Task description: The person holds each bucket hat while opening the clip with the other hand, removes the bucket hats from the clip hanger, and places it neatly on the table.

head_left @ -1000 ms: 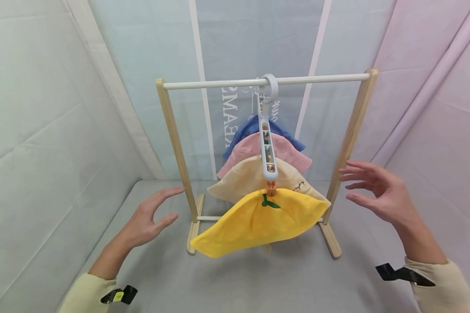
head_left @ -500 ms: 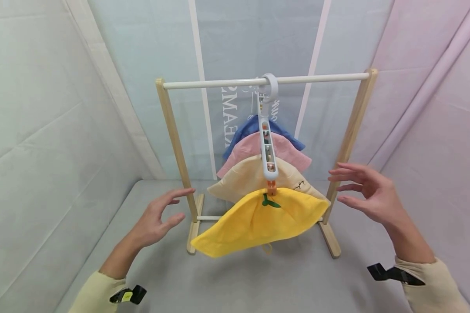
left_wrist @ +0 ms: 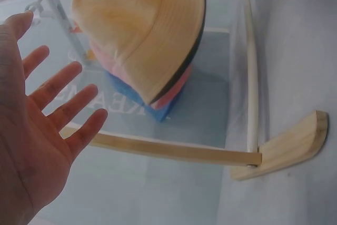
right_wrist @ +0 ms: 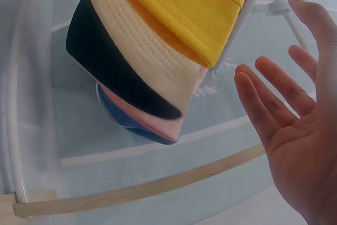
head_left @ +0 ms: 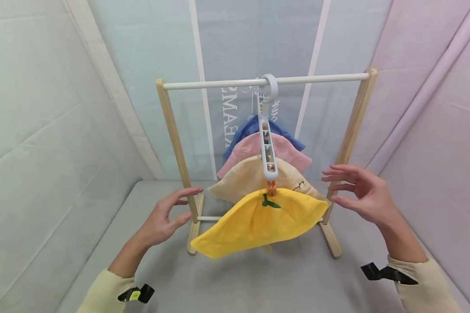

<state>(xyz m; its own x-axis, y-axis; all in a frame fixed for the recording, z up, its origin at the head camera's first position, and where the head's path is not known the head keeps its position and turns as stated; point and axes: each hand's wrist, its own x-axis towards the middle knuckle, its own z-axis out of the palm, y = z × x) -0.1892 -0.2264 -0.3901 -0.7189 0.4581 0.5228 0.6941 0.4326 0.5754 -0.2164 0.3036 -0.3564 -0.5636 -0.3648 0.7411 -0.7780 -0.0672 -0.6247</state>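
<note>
A yellow bucket hat [head_left: 258,224] with a green leaf mark hangs by an orange clip [head_left: 272,188] at the near end of a pale hanger [head_left: 269,152]. Behind it hang a cream hat [head_left: 235,180] with black lettering, a pink hat [head_left: 246,152] and a blue hat [head_left: 240,132]. To the left of the hats my left hand [head_left: 164,217] is held in the air, fingers spread and holding nothing. My right hand [head_left: 362,193] floats on the other side, fingers relaxed, near the yellow hat's right tip. In the right wrist view the cream hat's dark underside [right_wrist: 100,61] shows.
The hanger hooks over the white bar [head_left: 219,84] of a wooden rack, whose left post [head_left: 174,143] and right post [head_left: 352,126] stand close to the hands. Its feet rest on a grey table [head_left: 235,282]. Fabric walls [head_left: 43,108] enclose the sides and back.
Both hands have moved inward toward the hats, the left one to the right and the right one to the left. The hats and rack stay in place.
</note>
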